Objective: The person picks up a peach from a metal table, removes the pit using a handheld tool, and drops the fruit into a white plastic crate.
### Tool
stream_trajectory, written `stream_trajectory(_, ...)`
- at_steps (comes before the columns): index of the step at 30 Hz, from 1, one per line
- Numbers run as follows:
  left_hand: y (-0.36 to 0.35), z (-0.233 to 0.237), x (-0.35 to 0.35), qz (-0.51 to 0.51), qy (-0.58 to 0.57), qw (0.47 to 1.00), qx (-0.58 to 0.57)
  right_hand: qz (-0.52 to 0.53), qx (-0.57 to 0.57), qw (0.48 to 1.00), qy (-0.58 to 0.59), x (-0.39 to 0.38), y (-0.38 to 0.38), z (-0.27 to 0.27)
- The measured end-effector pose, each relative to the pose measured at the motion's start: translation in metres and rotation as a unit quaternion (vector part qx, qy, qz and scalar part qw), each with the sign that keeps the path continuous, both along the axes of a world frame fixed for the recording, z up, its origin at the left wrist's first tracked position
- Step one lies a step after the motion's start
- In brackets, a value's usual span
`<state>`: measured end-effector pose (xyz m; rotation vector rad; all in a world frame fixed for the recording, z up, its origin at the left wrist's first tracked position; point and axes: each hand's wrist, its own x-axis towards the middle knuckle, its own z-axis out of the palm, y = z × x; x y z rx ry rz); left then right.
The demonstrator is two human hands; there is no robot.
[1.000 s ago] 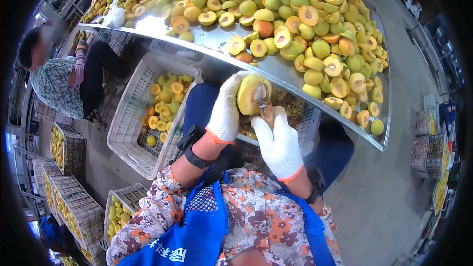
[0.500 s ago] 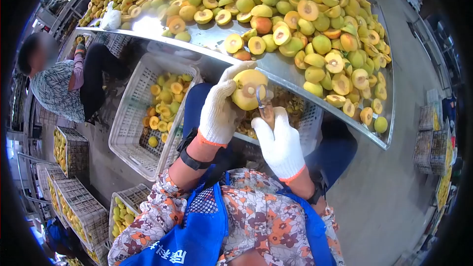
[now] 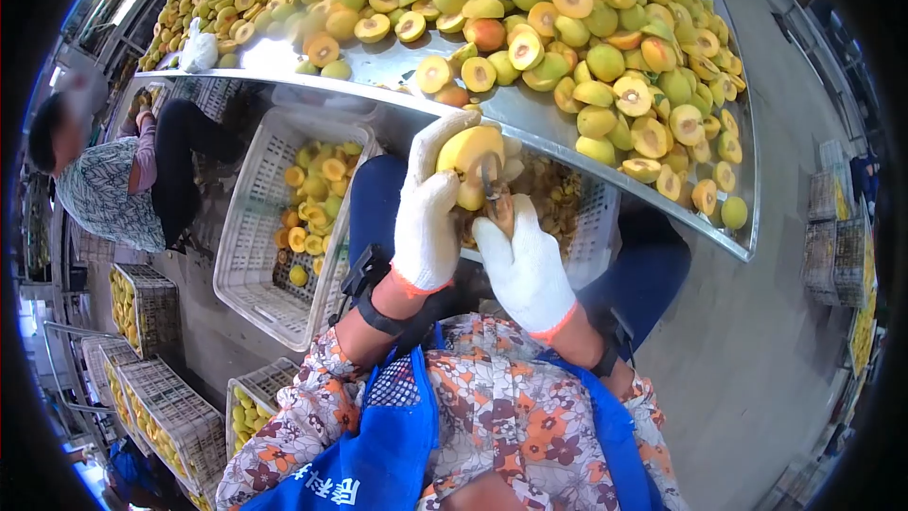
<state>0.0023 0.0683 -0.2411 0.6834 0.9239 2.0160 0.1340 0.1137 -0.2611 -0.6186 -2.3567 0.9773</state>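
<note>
In the head view, we see both hands at work close together at the edge of the metal bench (image 3: 539, 118). The left hand (image 3: 423, 227), in a white glove, is wrapped around a yellow fruit half (image 3: 465, 151), its cut face turned toward the right hand (image 3: 523, 267). That hand, gloved too, grips a curved-blade tool (image 3: 502, 212) by its handle; the blade is at the cut face, though we cannot quite tell how deep it sits. Below the hands we make out a pale crate (image 3: 594, 232) with brownish pieces. Cut fruit (image 3: 605, 61) is heaped across the bench, and a larger white crate (image 3: 232, 260) with more halves stands to our left. Beyond it, a person (image 3: 112, 194) sits beside the bench
</note>
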Motion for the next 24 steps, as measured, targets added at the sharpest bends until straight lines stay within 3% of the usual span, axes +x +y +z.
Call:
stream_trajectory(2, 0.000, -0.010, 0.001, -0.005, 0.017, 1.000, 0.014, 0.016, 0.049, 0.999, -0.003, 0.000, -0.001, -0.001)
stream_trajectory(3, 0.003, -0.018, 0.002, 0.023, 0.058, 0.998, 0.005, -0.026, -0.146, 0.989, 0.008, -0.001, -0.002, 0.001)
stream_trajectory(4, 0.005, -0.023, 0.001, 0.052, 0.098, 0.994, -0.004, -0.066, -0.334, 0.940, 0.020, -0.003, -0.002, 0.003)
stream_trajectory(5, 0.006, -0.026, 0.000, 0.025, 0.075, 0.997, 0.003, -0.066, -0.334, 0.940, 0.021, -0.001, 0.000, -0.001)
stream_trajectory(6, 0.007, -0.025, -0.007, 0.024, 0.077, 0.997, 0.003, -0.053, -0.249, 0.967, 0.014, 0.004, 0.005, -0.007)
stream_trajectory(7, 0.006, -0.023, -0.021, -0.047, 0.108, 0.992, -0.034, -0.041, -0.162, 0.986, 0.005, 0.007, 0.008, -0.010)
stream_trajectory(8, 0.005, -0.022, -0.030, -0.115, 0.137, 0.981, -0.073, -0.042, -0.164, 0.986, 0.004, 0.009, 0.009, -0.009)
stream_trajectory(9, 0.005, -0.017, -0.034, -0.177, 0.066, 0.981, -0.046, -0.063, -0.184, 0.981, -0.019, 0.010, 0.011, -0.006)
stream_trajectory(10, 0.004, -0.017, -0.032, -0.176, 0.067, 0.981, -0.049, -0.083, -0.205, 0.974, -0.041, 0.009, 0.010, -0.002)
stream_trajectory(12, 0.009, -0.019, -0.024, -0.063, 0.124, 0.984, -0.114, -0.068, -0.197, 0.978, -0.020, 0.007, 0.008, 0.001)
stream_trajectory(14, 0.016, -0.029, -0.016, -0.043, 0.078, 0.994, -0.070, -0.034, -0.065, 0.997, -0.026, 0.007, 0.010, -0.002)
stream_trajectory(16, 0.019, -0.034, -0.012, 0.025, 0.055, 0.996, -0.070, -0.031, -0.061, 0.997, -0.039, 0.006, 0.011, -0.002)
stream_trajectory(21, 0.014, -0.022, -0.003, 0.044, 0.067, 0.995, -0.063, -0.025, -0.105, 0.992, -0.059, 0.003, 0.009, -0.004)
stream_trajectory(24, 0.013, -0.015, -0.002, 0.059, 0.059, 0.995, -0.059, -0.042, -0.133, 0.990, -0.014, -0.003, 0.009, -0.006)
